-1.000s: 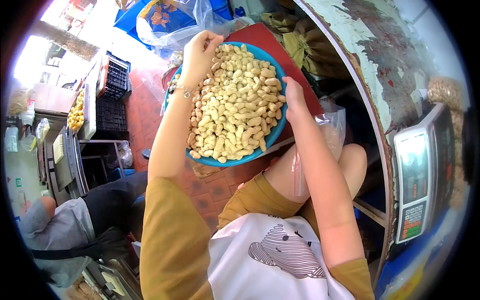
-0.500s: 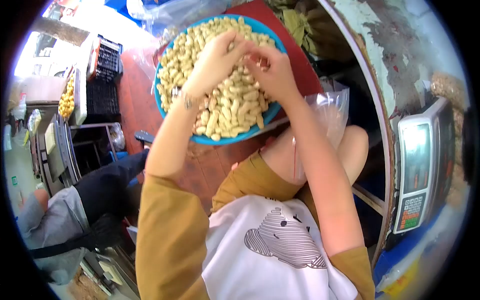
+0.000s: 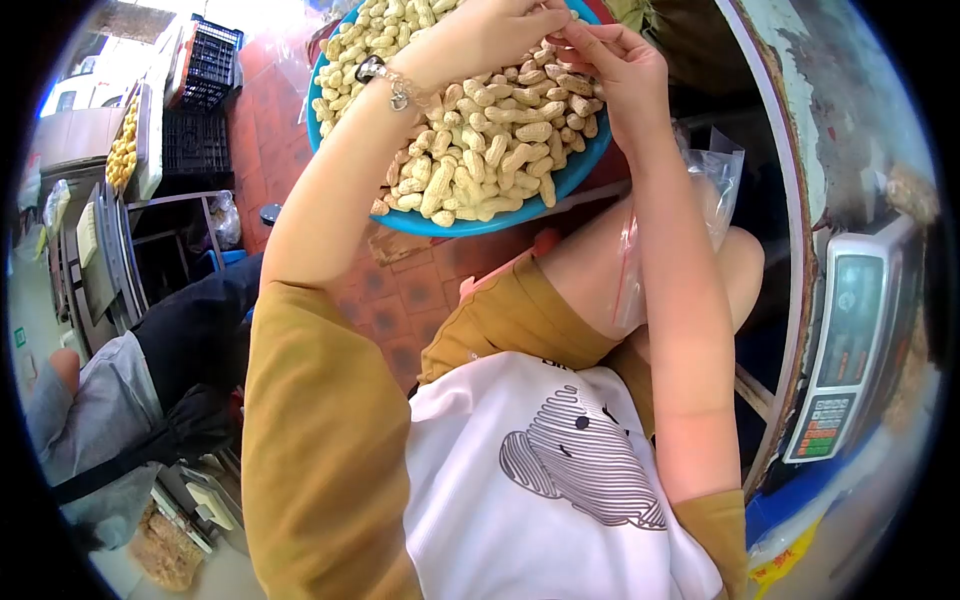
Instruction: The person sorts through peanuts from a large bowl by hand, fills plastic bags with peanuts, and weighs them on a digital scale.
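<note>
A wide blue basin (image 3: 470, 228) heaped with unshelled peanuts (image 3: 485, 165) stands in front of me. Over the far right part of the heap, my left hand (image 3: 490, 42) is closed in a pinch, a bracelet and dark band at its wrist. Fingertip to fingertip with it, my right hand (image 3: 628, 80) is also pinched closed at the basin's right rim. Whatever lies between the fingers is too small and hidden to name. A clear plastic bag (image 3: 712, 190) rests by my right thigh, under the forearm.
On the right, a digital scale (image 3: 838, 340) stands past a worn ledge (image 3: 790, 130). Black crates (image 3: 207, 65) sit at the upper left, by a cart with yellow items (image 3: 122, 150). Another person (image 3: 110, 390) is at the lower left. Red tiles (image 3: 400, 295) cover the floor.
Both hands have moved right, from above the middle of the heap to its far right edge, fingertips still together. The view has shifted, so the basin sits higher in it.
</note>
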`<state>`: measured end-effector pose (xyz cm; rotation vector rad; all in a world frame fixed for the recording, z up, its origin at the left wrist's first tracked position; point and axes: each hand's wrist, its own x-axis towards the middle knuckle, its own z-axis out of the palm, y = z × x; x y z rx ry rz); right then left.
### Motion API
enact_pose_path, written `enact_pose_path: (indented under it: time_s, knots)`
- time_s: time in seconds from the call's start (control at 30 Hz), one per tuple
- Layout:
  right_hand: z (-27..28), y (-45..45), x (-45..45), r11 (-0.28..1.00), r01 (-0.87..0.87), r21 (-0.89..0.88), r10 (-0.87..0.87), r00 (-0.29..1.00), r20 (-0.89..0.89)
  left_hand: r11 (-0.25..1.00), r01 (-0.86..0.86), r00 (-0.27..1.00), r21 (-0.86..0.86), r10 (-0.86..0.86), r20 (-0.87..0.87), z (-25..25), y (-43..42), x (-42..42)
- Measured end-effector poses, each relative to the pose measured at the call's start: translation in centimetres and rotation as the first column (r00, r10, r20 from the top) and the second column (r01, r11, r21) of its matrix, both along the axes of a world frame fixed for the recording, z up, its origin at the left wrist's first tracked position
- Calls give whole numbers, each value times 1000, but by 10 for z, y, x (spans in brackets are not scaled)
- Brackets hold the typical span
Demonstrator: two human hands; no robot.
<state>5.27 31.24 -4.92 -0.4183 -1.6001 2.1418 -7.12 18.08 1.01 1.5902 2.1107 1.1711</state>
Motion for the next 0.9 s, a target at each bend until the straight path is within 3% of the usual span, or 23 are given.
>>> enact_pose_path:
  time_s: [0.17,0.27,0.37,0.5,0.57,0.6,0.67,0.8,0.9]
  knots:
    - [1,-1,-1,994,11,-108,-17,999,-50,999,39,997,32,-41,70,5,-9,5]
    - [3,-7,-4,997,44,-60,-45,999,-19,999,-2,998,36,-1,61,9,-11,12]
    - [19,-8,3,995,10,-103,5,989,145,999,-41,999,-28,41,-2,19,-11,21]
    - [10,-12,2,982,35,185,-45,998,54,1000,26,977,-17,-29,-210,26,-12,18]
    - [7,-13,2,926,43,374,-55,998,23,998,54,972,-32,-60,-229,26,-13,15]
    - [8,-14,2,939,41,342,-54,998,28,997,68,968,-40,-75,-238,27,-14,15]
    - [12,-15,3,960,37,279,-49,998,38,995,21,978,-98,-40,-202,28,-12,16]
    - [14,-16,5,937,91,338,-104,994,21,995,11,1000,-101,-12,-1,20,-8,18]
    - [22,-17,8,899,131,419,-173,983,63,975,-89,983,-203,119,137,15,-4,24]
